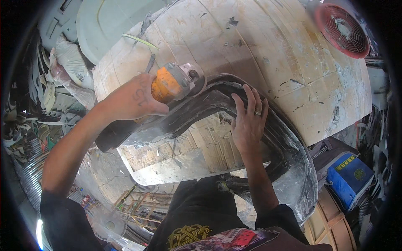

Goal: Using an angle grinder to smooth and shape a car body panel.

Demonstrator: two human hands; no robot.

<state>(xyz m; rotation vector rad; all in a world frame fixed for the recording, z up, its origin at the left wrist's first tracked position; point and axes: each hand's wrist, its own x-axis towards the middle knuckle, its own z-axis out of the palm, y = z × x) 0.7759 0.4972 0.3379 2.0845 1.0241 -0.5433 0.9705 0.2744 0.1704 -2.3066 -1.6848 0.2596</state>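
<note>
My left hand (132,98) is wrapped round the body of an orange and grey angle grinder (165,83). The grinder's head lies against the upper edge of a long black curved moulding (289,163), dusty and ridged, perhaps a vehicle part. On the inner bend of this moulding rests my right hand (249,125), fingers spread and stretched out, a ring on one of them. The moulding arches over a cardboard-covered table (276,46), and its right end hangs past the near edge beside my right arm. The grinder's working face is mostly hidden.
Dark scraps and dust lie on the cardboard. A red round fan (341,30) stands at the far right. To the right is a blue box (349,178). Plastic bags (75,62) and heaped offcuts fill the left side, with a pale fan (109,226) below.
</note>
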